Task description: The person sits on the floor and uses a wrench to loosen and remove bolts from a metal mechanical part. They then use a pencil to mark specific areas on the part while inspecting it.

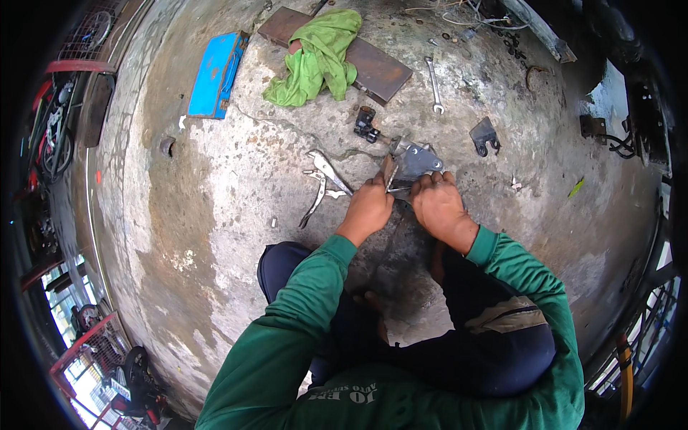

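Grey metal is the centre of my view: a dull grey, flat, angular metal part (418, 160) lies on the pale, stained concrete floor (251, 179), directly beyond the fingertips. My left hand (368, 211) is closed, it seems, on a thin, light-coloured strip (392, 178) at the left edge of the part. My right hand (442, 208) has its fingers bent together at the near edge; whether they clamp it, I cannot tell. Probably the hands work from two sides so that the part does not turn. Left of the grip, silver long-handled locking pliers (327, 173) lie near, perhaps for easy reach; farther beyond is a slim silver wrench (434, 85). The part looks worn, with a small bright round spot toward its right corner, and the fingers hide its near side. A black, blocky piece (366, 125) sits just beyond, to the left.
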Demonstrator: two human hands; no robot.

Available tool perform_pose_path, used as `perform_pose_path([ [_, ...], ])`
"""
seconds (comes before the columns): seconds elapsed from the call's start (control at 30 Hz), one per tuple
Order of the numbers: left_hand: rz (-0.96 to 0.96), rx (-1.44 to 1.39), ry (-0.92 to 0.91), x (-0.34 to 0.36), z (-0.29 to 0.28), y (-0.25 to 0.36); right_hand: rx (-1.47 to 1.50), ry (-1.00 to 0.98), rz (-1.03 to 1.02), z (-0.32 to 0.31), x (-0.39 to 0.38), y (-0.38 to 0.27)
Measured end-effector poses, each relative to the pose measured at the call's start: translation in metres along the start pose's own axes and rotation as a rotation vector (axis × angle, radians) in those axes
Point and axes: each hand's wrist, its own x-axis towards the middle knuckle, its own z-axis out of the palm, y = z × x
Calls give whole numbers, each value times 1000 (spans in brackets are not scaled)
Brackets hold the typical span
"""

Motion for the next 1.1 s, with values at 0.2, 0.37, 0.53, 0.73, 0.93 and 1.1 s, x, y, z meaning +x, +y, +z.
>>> perform_pose_path([
  [0.2,-16,9,-78,-9,-4,3,-32,-24,18,-2,0,-4],
  [0.37,1,-28,-44,-9,-9,5,29,-13,-33,-3,-1,-1],
  [0.53,9,-2,-26,-6,-9,5,35,-12,-16,3,-5,4],
  [0.73,-12,-56,-34,-1,-13,3,29,-9,-6,0,-3,-1],
  [0.93,-336,-622,-416,17,-43,-11,44,39,-3,0,-6,4],
  [1.1,-358,-641,-391,24,-39,-7,69,3,4,1,-3,4],
])
